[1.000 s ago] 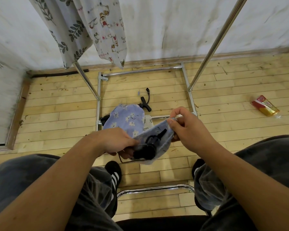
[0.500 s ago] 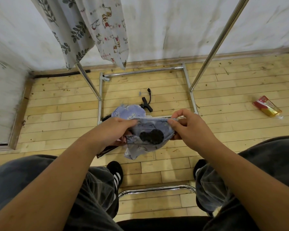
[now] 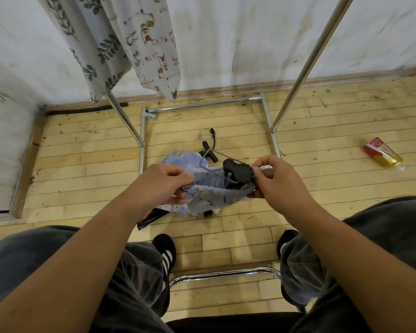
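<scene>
Seated, working over my knees, above the plank floor point(image 3: 82, 179).

Step in hand, as I judge it: fixing the blue flowered cloth point(image 3: 209, 195) to a clip hanger before it goes on the clothes rack point(image 3: 305, 66). The top edge is stretched flat between both hands, and the black clip point(image 3: 238, 173) sits at its right end.

Left hand point(image 3: 163, 186): thumb and forefinger pinch the left end of the hem, the other fingers curled under the cloth. Right hand point(image 3: 274, 181): fingers and thumb curled round the right end of the hem, the clip touching my fingertips. I cannot tell whether the clip has bitten on the cloth yet. A small pale piece shows by my right fingertips; I cannot tell what it is.

A thin grey wire point(image 3: 216, 173) runs slantwise from the clip across the cloth's upper edge, apart from my left fingers.

Next move, I reckon: keep the hem taut with the left, work the edge squarely into the clip with the right, and check that it holds before letting go.

A second blue cloth point(image 3: 178, 158) lies on the floor just behind the one I hold. A red and gold packet point(image 3: 382, 152) lies well apart to the right.
</scene>
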`<state>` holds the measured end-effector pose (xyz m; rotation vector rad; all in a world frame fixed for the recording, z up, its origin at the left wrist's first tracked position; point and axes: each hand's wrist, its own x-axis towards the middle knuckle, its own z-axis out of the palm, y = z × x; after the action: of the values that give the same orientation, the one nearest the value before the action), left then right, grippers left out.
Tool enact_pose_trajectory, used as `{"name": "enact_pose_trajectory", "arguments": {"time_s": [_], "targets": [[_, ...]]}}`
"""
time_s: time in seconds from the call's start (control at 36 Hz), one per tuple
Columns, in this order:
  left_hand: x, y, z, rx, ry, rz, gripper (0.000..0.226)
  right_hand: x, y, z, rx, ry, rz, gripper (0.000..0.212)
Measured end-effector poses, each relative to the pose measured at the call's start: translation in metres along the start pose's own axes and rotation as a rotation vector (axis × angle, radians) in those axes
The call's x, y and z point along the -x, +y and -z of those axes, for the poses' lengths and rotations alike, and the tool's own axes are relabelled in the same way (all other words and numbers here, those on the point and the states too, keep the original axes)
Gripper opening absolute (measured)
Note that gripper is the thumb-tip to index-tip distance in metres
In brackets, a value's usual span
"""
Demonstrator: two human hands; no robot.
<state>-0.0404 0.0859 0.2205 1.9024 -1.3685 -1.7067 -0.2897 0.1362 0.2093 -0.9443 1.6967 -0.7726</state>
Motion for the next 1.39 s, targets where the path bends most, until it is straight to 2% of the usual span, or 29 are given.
{"name": "enact_pose_trajectory", "arguments": {"time_s": [0.17,0.25,0.39,0.47,0.58,0.61,0.69,0.75,0.97,1.17,1.39], "targets": [[-0.006,-0.006,0.001,-0.278,0.230,-0.111,0.026,0.002,-0.002,-0.003,0.039,-0.103,0.067,0.008],[-0.008,-0.009,0.000,-0.326,0.268,-0.108,0.039,0.004,-0.001,-0.005,0.058,-0.179,0.100,0.005],[-0.010,-0.010,0.003,-0.345,0.314,-0.143,0.042,0.005,0.001,-0.006,0.129,-0.238,0.199,0.005],[-0.010,-0.010,0.003,-0.328,0.294,-0.141,0.040,0.003,0.002,-0.005,0.159,-0.241,0.247,0.004],[-0.009,-0.006,-0.002,-0.328,0.249,-0.161,0.011,0.005,0.001,-0.005,0.179,-0.275,0.292,0.004],[-0.008,-0.005,-0.003,-0.320,0.230,-0.167,0.010,0.005,0.001,-0.005,0.178,-0.280,0.297,0.004],[-0.008,-0.006,-0.002,-0.323,0.145,-0.193,0.033,0.006,0.000,-0.005,0.159,-0.274,0.306,0.003],[-0.008,-0.007,-0.002,-0.297,0.098,-0.212,0.039,0.005,0.000,-0.004,0.143,-0.263,0.304,0.002],[-0.010,-0.006,-0.001,-0.248,0.171,-0.312,0.033,0.005,0.001,-0.004,0.137,-0.208,0.253,0.005],[-0.003,-0.004,-0.006,-0.258,0.122,-0.446,0.038,0.003,0.001,-0.004,0.113,-0.123,0.172,0.007],[-0.001,0.002,-0.004,-0.287,0.146,-0.523,0.039,0.003,-0.003,-0.003,0.061,-0.097,0.126,0.010]]}}
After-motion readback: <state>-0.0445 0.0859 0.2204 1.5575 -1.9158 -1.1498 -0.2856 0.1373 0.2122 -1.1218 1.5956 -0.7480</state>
